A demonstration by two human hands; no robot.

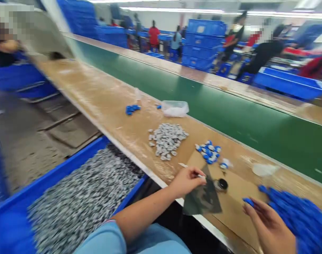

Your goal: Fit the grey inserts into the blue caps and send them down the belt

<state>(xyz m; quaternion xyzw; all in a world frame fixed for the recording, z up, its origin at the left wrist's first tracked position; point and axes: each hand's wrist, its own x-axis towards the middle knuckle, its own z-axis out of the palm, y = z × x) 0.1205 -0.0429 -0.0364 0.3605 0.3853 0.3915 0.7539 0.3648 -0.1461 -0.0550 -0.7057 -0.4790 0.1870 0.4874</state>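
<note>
My left hand (187,180) pinches a small white piece (202,177) above a dark flat sheet (203,197) at the bench edge. In my right hand (269,222) a small blue piece (248,201) sits between thumb and fingers. A small round jar (222,185) with a black top stands between the hands on brown cardboard (240,197). Beyond it lie joined blue-and-white pieces (209,151). Left of those spreads a heap of white pieces (168,139). Beside my right hand is a large heap of blue pieces (298,215), blurred by motion.
A blue bin (11,204) full of greyish-white pieces stands below the bench at left. On the bench are a translucent tray (175,108) and a few blue pieces (132,109). A green conveyor belt (203,93) runs behind. Several people and stacked blue crates (203,44) are farther back.
</note>
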